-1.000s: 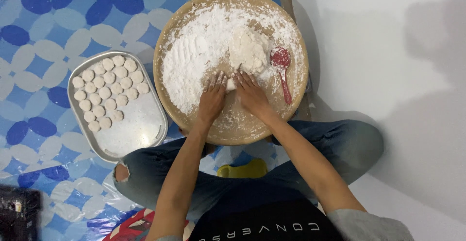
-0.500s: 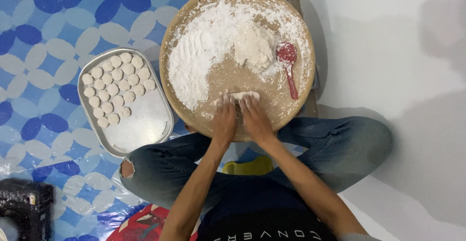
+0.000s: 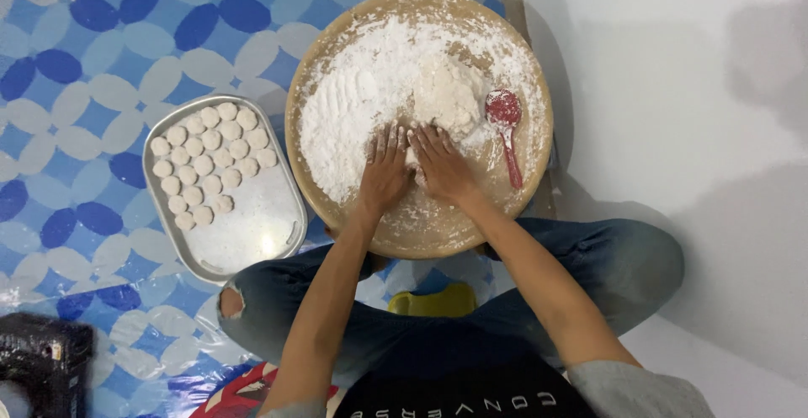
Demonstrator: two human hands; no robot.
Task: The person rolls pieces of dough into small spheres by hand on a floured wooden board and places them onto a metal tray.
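Blue-patterned plastic matting covers the floor, and on it a round wooden board sits against the white wall on its far side, with open mat off its left edge where an oval metal tray of small pale dough discs lies just beside it. Both hands, left hand and right hand, lie flat and side by side near the board's middle, fingers spread open and gripping nothing, pressed into loose powdery flour just below a soft dough lump. A red spoon rests on the board right of the lump.
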